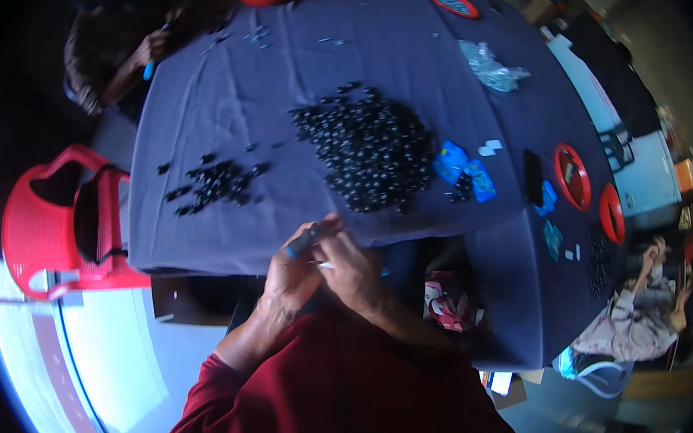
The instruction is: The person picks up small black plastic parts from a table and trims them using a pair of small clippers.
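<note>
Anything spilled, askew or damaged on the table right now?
Nothing looks clearly spilled or damaged. Slightly odd: a couple of black pieces stray between the big pile and the smaller pile, apart from both.

Bright pane (116,353): glared white-blue at lower left.
Tablecloth (310,59): lay dim, its folds softly shadowed.
Black pile (376,150): caught small glints.
Left hand (291,276), right hand (352,272): looked slightly blurred.
Rim: bent straight edges, faded to black.

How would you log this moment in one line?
left hand, right hand: fingers together; grasp: unclear; large black pile: ahead; smaller pile: left
</note>
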The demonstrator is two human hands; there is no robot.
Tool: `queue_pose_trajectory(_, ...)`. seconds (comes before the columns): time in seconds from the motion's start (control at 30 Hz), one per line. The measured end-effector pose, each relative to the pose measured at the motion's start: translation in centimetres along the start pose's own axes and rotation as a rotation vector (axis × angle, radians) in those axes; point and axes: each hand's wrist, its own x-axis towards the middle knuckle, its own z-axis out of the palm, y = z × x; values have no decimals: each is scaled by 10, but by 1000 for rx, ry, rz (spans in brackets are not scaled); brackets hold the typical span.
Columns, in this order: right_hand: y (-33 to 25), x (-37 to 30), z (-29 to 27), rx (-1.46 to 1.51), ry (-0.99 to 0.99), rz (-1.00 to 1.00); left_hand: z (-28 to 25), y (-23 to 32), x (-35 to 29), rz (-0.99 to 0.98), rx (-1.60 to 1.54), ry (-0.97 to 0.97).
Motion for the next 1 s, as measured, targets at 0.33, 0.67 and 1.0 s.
queue_pose_trajectory(0.33,13,-15,-2,40,30,164,10,-13,13,-31,105,-24)
queue_pose_trajectory(0.67,111,-27,-83,17,461,544,-16,5,18,143,184,109)
queue_pose_trajectory(1.0,181,-19,-78,-237,340,595,-24,17,17,149,378,212)
